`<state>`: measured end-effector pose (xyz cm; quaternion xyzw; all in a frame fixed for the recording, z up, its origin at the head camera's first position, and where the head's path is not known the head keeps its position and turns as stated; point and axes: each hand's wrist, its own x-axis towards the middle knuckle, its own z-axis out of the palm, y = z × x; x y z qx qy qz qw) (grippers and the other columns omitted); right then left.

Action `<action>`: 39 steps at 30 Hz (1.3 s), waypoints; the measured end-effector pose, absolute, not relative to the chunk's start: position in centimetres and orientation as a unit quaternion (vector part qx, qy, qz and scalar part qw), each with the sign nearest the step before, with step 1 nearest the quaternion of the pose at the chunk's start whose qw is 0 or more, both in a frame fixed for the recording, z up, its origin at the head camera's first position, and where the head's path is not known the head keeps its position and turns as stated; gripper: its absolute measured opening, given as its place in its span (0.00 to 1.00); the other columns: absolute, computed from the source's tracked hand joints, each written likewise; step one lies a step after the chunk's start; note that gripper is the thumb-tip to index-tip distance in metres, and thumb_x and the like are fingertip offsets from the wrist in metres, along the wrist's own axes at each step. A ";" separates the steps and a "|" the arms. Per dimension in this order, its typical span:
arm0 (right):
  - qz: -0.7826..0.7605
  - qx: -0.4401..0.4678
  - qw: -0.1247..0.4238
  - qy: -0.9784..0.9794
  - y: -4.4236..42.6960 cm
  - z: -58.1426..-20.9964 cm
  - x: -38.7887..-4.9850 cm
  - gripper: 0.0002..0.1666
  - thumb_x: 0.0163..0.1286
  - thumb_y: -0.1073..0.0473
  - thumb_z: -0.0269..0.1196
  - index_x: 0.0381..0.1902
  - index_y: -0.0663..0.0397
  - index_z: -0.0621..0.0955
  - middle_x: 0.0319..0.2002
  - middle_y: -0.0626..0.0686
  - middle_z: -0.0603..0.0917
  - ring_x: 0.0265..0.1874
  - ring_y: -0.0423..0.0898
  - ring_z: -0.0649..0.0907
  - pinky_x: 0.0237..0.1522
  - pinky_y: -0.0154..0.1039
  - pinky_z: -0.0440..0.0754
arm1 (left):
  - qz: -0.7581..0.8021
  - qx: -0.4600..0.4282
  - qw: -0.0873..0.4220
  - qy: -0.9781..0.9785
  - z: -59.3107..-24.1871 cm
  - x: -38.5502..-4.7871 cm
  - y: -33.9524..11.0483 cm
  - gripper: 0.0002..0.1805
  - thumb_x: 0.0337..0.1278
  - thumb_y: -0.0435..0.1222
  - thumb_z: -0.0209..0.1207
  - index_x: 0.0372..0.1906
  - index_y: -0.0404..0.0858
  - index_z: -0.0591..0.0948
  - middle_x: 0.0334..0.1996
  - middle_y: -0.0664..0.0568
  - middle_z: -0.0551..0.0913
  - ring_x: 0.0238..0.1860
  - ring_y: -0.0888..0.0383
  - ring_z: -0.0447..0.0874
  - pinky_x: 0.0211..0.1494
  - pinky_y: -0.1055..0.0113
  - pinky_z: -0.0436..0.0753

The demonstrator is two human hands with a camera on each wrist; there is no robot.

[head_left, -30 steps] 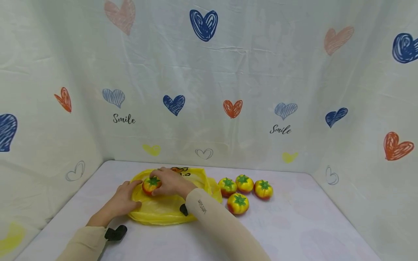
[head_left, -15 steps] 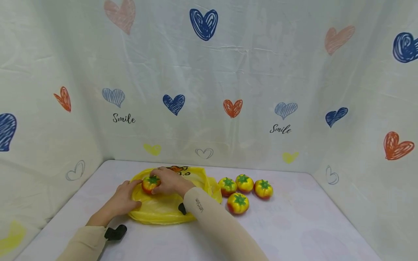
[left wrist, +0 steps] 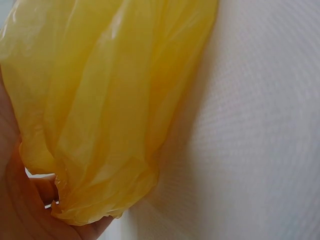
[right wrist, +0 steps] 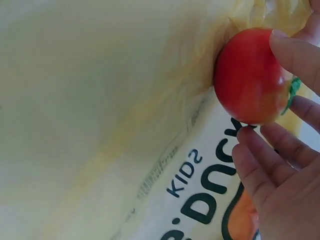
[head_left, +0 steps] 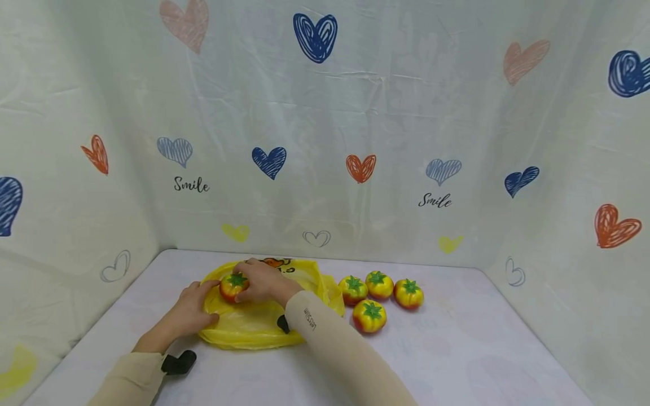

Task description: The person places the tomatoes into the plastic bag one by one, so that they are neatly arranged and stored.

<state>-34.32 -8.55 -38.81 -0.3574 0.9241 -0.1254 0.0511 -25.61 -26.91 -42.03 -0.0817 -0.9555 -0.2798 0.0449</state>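
A yellow plastic bag (head_left: pixel 244 330) lies flat on the table's left half. My right hand (head_left: pixel 266 282) reaches over it and holds a red-yellow tomato-like fruit (right wrist: pixel 247 75) with a green top, thumb on one side and fingers on the other. At the bag's left edge, my left hand (head_left: pixel 190 310) grips the plastic. In the left wrist view, folds of the yellow bag (left wrist: pixel 110 100) cover part of that hand (left wrist: pixel 30 210). Black print with the word KIDS shows on the bag in the right wrist view.
To the right of the bag several similar fruits stand on the white table (head_left: pixel 457 349), the nearest fruit (head_left: pixel 369 316) in front of the others. A pale curtain (head_left: pixel 325 113) with printed hearts hangs behind and at both sides.
Over the last second, my right hand and the fruit it holds have shifted very slightly left and away. My left hand stays at the bag's edge.
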 end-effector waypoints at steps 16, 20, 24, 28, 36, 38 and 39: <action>-0.127 -0.369 0.045 0.919 -6.2 -35.4 -33.0 0.35 0.60 0.43 0.66 0.64 0.36 0.70 0.59 0.43 0.72 0.52 0.38 0.74 0.57 0.35 0.73 | -0.281 -0.082 0.043 -0.955 -42.1 -25.7 -27.0 0.42 0.40 0.35 0.65 0.64 0.26 0.63 0.53 0.29 0.66 0.52 0.34 0.64 0.53 0.36 0.69; -0.140 -0.383 0.034 0.912 -5.2 -34.6 -32.8 0.35 0.61 0.43 0.65 0.65 0.39 0.70 0.58 0.44 0.72 0.53 0.39 0.74 0.58 0.36 0.72 | -0.280 -0.076 0.040 -0.956 -42.1 -25.7 -26.9 0.42 0.40 0.35 0.65 0.64 0.26 0.63 0.53 0.30 0.66 0.52 0.35 0.64 0.54 0.36 0.69; -0.147 -0.395 0.025 0.906 -4.0 -34.3 -32.7 0.35 0.61 0.43 0.65 0.65 0.39 0.69 0.61 0.46 0.71 0.56 0.40 0.73 0.59 0.37 0.71 | -0.279 -0.070 0.036 -0.957 -42.2 -25.8 -26.8 0.42 0.39 0.35 0.65 0.64 0.26 0.63 0.52 0.30 0.66 0.51 0.36 0.64 0.54 0.37 0.69; -0.154 -0.402 0.017 0.902 -2.5 -33.8 -32.5 0.36 0.62 0.43 0.64 0.66 0.40 0.68 0.62 0.47 0.71 0.56 0.42 0.74 0.58 0.37 0.72 | -0.277 -0.067 0.035 -0.958 -41.9 -25.8 -26.8 0.42 0.38 0.34 0.65 0.64 0.26 0.63 0.52 0.30 0.66 0.51 0.36 0.65 0.54 0.37 0.70; -0.189 -0.383 0.005 0.904 0.5 -33.5 -31.8 0.35 0.62 0.41 0.64 0.65 0.39 0.69 0.61 0.44 0.71 0.56 0.43 0.74 0.58 0.39 0.73 | -0.280 -0.064 0.034 -0.957 -41.9 -25.6 -26.7 0.42 0.40 0.34 0.65 0.64 0.26 0.62 0.53 0.30 0.66 0.52 0.36 0.64 0.55 0.36 0.69; -0.193 -0.382 -0.002 0.904 1.2 -33.7 -31.7 0.34 0.62 0.42 0.64 0.65 0.39 0.70 0.61 0.44 0.72 0.57 0.43 0.74 0.59 0.40 0.72 | -0.279 -0.065 0.035 -0.957 -41.9 -25.6 -26.7 0.42 0.40 0.34 0.65 0.64 0.26 0.62 0.53 0.30 0.66 0.51 0.35 0.64 0.54 0.36 0.69; -0.195 -0.380 -0.006 0.904 1.6 -33.7 -31.6 0.33 0.62 0.43 0.64 0.64 0.40 0.70 0.61 0.44 0.72 0.57 0.43 0.74 0.60 0.40 0.72 | -0.279 -0.063 0.034 -0.957 -42.0 -25.6 -26.7 0.42 0.40 0.34 0.65 0.64 0.26 0.62 0.53 0.30 0.66 0.52 0.35 0.64 0.54 0.36 0.69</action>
